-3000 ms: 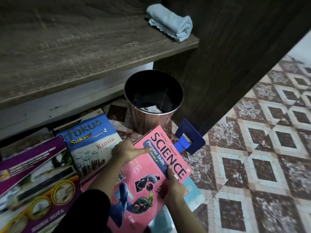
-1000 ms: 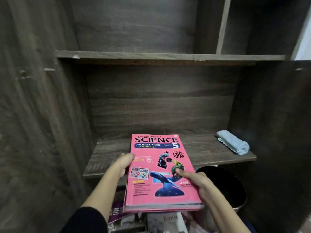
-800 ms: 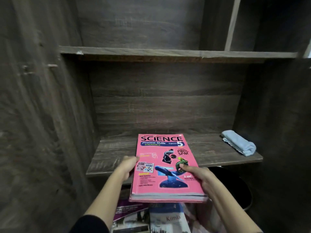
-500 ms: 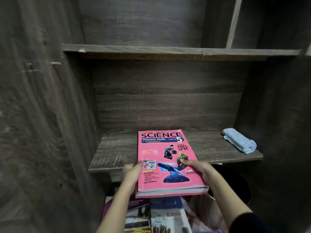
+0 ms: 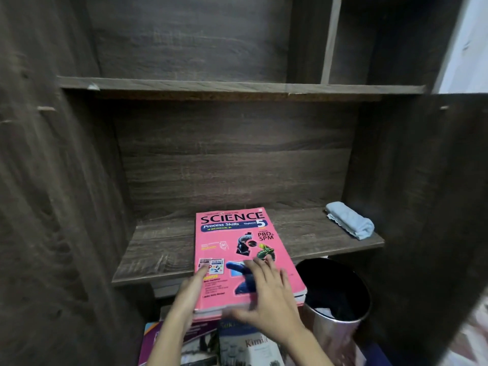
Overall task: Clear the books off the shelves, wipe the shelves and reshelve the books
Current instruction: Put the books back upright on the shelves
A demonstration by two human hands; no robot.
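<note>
The person's right hand (image 5: 266,294) presses flat, fingers straight, on the glossy pink Science workbook (image 5: 235,239) while the left hand (image 5: 191,289) pinches its left edge, thumb on top, the book lying face-up on the dark wooden shelf (image 5: 158,249), lengthwise front-to-back, title end rearward, near end overhanging the shelf's front edge.

The book (image 5: 237,249) under the right hand (image 5: 266,294) was bright pink, its title black over a blue band. Off to that hand's right, the cloth (image 5: 351,223) showed pale blue. Dark brown wood grain ran across the shelf (image 5: 158,249). Below the left hand (image 5: 188,289), a purple book (image 5: 150,344); the bin (image 5: 332,336) was black inside.
</note>
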